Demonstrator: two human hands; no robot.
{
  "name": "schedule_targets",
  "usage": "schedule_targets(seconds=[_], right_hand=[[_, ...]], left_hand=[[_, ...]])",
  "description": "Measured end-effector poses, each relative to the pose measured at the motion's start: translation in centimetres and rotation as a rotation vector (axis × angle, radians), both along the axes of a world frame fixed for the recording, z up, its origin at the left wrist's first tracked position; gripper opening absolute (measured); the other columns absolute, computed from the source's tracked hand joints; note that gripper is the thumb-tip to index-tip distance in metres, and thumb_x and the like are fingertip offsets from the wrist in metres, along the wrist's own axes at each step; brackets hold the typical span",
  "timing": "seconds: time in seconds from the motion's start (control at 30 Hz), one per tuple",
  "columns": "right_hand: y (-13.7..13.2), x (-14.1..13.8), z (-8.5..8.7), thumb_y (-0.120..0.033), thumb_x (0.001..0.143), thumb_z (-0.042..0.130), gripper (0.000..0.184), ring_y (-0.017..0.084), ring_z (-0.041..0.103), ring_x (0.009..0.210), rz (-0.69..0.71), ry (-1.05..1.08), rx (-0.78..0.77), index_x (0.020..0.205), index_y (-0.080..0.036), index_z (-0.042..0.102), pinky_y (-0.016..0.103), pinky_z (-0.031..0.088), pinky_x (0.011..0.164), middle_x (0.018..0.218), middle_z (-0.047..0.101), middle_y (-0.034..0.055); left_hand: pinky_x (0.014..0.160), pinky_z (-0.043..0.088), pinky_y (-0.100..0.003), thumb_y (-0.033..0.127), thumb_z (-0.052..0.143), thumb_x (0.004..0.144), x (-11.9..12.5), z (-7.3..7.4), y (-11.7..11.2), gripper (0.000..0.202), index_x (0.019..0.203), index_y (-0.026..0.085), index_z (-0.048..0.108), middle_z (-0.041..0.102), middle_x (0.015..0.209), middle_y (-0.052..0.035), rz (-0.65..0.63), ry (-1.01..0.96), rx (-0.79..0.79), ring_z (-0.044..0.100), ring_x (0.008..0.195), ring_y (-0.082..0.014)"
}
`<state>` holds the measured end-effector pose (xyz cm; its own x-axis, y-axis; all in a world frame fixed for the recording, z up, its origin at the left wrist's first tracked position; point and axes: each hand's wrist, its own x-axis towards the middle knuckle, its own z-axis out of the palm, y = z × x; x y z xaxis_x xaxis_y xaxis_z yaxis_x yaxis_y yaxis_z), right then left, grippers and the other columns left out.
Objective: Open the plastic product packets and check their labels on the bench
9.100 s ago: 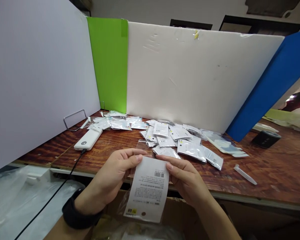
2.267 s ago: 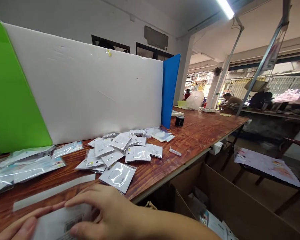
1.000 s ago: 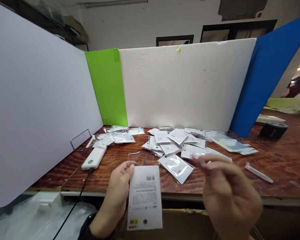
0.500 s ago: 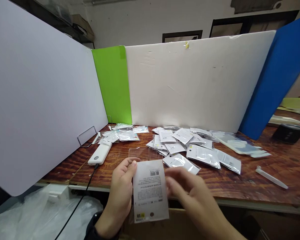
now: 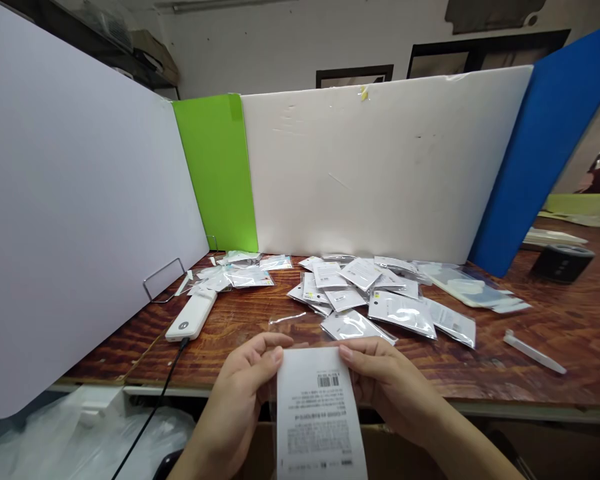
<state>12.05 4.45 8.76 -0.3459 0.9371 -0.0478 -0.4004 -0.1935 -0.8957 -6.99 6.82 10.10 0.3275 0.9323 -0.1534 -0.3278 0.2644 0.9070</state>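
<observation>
Between my two hands, at the table's front edge, is a white printed packet [image 5: 317, 413] with a barcode, its text upside down to me. My left hand [image 5: 245, 387] pinches its upper left corner between thumb and fingers. On the upper right corner, my right hand [image 5: 383, 380] grips with the thumb on top. The packet's lower end runs out of the picture. Beyond my hands lies a heap of similar white packets [image 5: 347, 300] in clear sleeves, several overlapping.
A white power bank [image 5: 193, 315] with a black cable [image 5: 153, 407] lies on the left. Behind it are small clear packets [image 5: 250, 277]. To the right are plastic sleeves [image 5: 467, 287], a white plastic strip [image 5: 535, 351] and a black box [image 5: 563, 263]. Upright white, green and blue boards surround the table [image 5: 250, 327].
My right hand has closed on the packet's upper right corner, where before its fingers were loose beside it. The packet sits lower in view. The camera has shifted slightly.
</observation>
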Motion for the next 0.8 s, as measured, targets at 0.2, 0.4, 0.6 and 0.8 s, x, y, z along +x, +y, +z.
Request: schedule_targets(seconds=[0.2, 0.4, 0.6, 0.8], right_hand=[[-0.2, 0.4, -0.5, -0.035, 0.069, 0.078, 0.032, 0.015, 0.068, 0.074, -0.107, -0.046, -0.009, 0.098, -0.022, 0.074, 0.028, 0.052, 0.069, 0.084, 0.073, 0.0041], [-0.2, 0.9, -1.1, -0.032, 0.07, 0.074, 0.011, 0.012, 0.058, 0.058, -0.222, -0.209, 0.251, 0.069, -0.021, 0.076, 0.023, 0.047, 0.054, 0.065, 0.068, 0.0017], [-1.3, 1.5, 0.0, -0.023, 0.08, 0.062, 0.014, 0.016, 0.065, 0.069, -0.247, -0.478, 0.514, 0.08, -0.027, 0.076, 0.026, 0.052, 0.062, 0.077, 0.073, 0.0021], [-1.9, 1.9, 0.3, -0.025, 0.085, 0.058, 0.017, 0.018, 0.067, 0.074, -0.217, -0.567, 0.636, 0.087, -0.03, 0.075, 0.029, 0.054, 0.066, 0.081, 0.074, 0.0021]], left_hand=[[0.066, 0.051, -0.028, 0.027, 0.073, 0.071, -0.4, 0.1, -0.3, 0.03, 0.099, 0.019, 0.07, 0.073, 0.078, -0.0068, -0.088, -0.001, -0.011, 0.065, 0.071, -0.0186], [0.059, 0.049, -0.022, 0.015, 0.071, 0.057, -0.9, -0.2, -0.7, 0.008, 0.062, 0.02, 0.075, 0.071, 0.068, -0.0033, 0.039, 0.095, 0.022, 0.062, 0.064, -0.0155], [0.062, 0.049, -0.022, 0.021, 0.067, 0.06, -1.7, -0.2, -1.2, 0.011, 0.066, 0.021, 0.077, 0.071, 0.076, -0.0042, 0.041, 0.161, 0.12, 0.062, 0.071, -0.0173], [0.059, 0.047, -0.021, 0.022, 0.064, 0.067, -1.7, 0.3, -1.3, 0.014, 0.065, 0.021, 0.077, 0.071, 0.067, -0.0041, -0.04, 0.077, 0.213, 0.061, 0.064, -0.0155]])
